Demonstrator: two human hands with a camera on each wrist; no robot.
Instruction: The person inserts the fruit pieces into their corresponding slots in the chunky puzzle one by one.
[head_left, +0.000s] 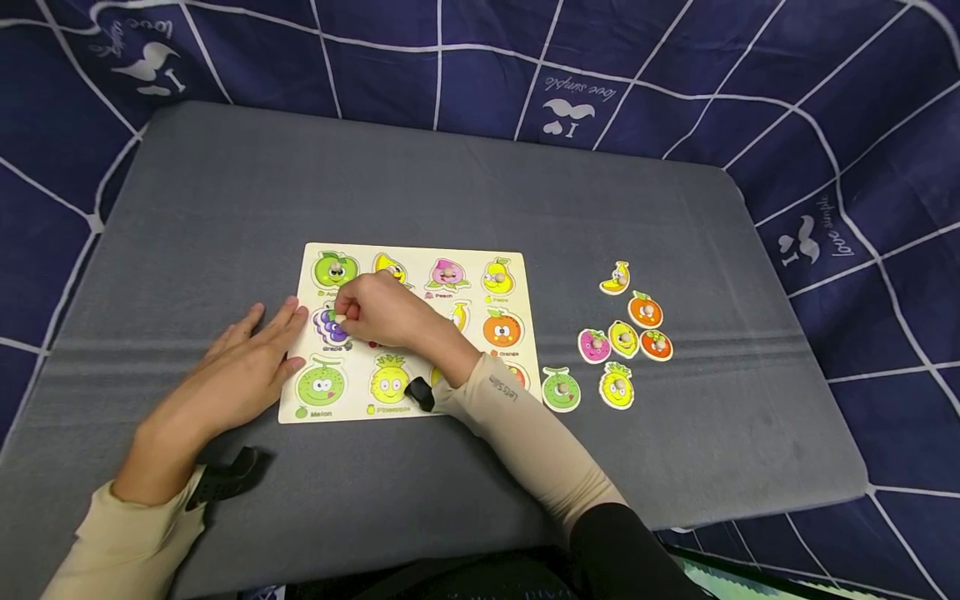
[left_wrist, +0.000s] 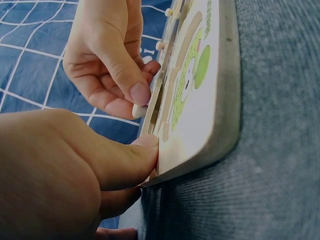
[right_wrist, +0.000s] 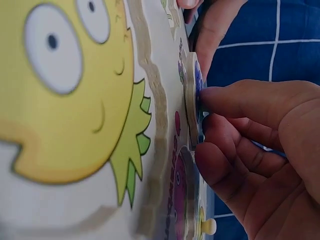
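Since it looks like painted wood, the grape piece (head_left: 327, 327), left of centre in the head view, should be light, stiff and hard to break, best taken by its small knob (head_left: 340, 318). The right hand (head_left: 390, 310) pinches it there; the left hand (head_left: 243, 367) lies with fingers extended, thumb touching the edge of the board (head_left: 357, 387). Only the right wrist view shows the piece's side standing proud of the board; only the head view shows the loose lemon piece (head_left: 624, 340), right of centre.
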